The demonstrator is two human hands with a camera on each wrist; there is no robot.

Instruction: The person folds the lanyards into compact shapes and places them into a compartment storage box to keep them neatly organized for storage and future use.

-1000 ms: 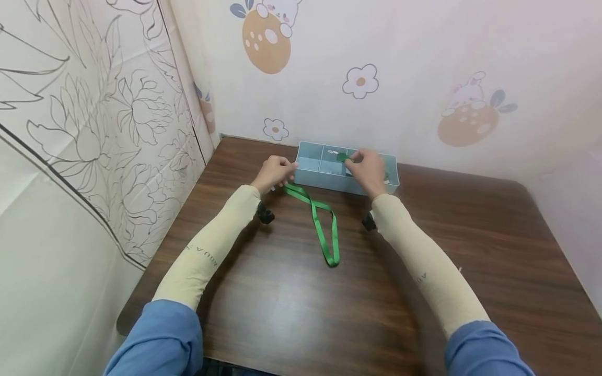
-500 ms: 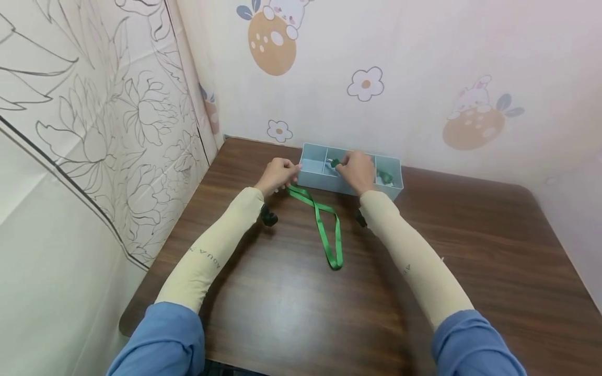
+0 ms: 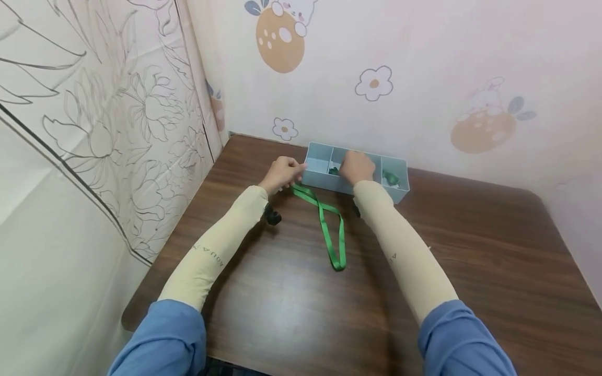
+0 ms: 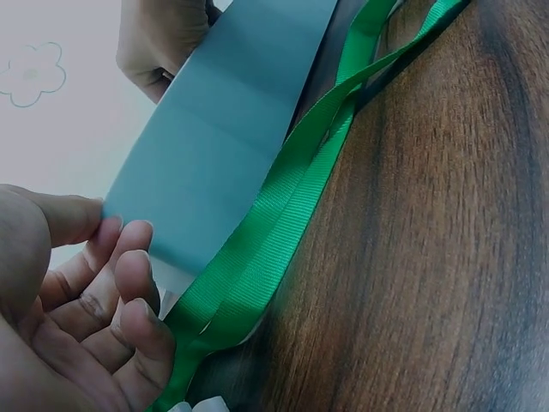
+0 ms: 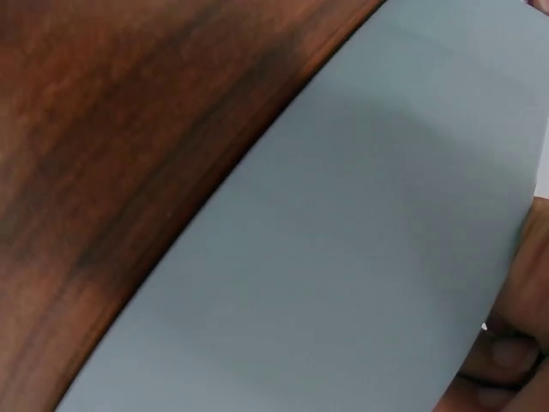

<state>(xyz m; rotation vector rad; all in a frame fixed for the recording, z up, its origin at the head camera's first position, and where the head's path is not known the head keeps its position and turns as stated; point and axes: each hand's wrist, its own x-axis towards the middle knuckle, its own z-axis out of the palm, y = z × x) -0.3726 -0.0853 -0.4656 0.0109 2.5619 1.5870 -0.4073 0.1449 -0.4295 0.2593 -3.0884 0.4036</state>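
My left hand (image 3: 284,173) pinches the near left corner of a pale blue divided box (image 3: 324,181) between thumb and index finger; its other fingers curl loosely, as the left wrist view shows. Below them a green ribbon lanyard (image 4: 300,184) runs along the box's front and loops onto the table (image 3: 273,271). My right hand (image 3: 357,167) reaches down into the middle compartment, holding a small green object (image 3: 334,170) that peeks out on its left. The box wall hides most of its fingertips in the right wrist view.
Another small green item (image 3: 390,177) lies in the box's right compartment. A patterned wall covering (image 3: 414,68) rises right behind the box, and a second one (image 3: 141,120) stands along the table's left side.
My right hand has moved left and lowered into the middle compartment with the small green object, uncovering the right compartment. My left hand stays at the box's corner. The head view shifts slightly.
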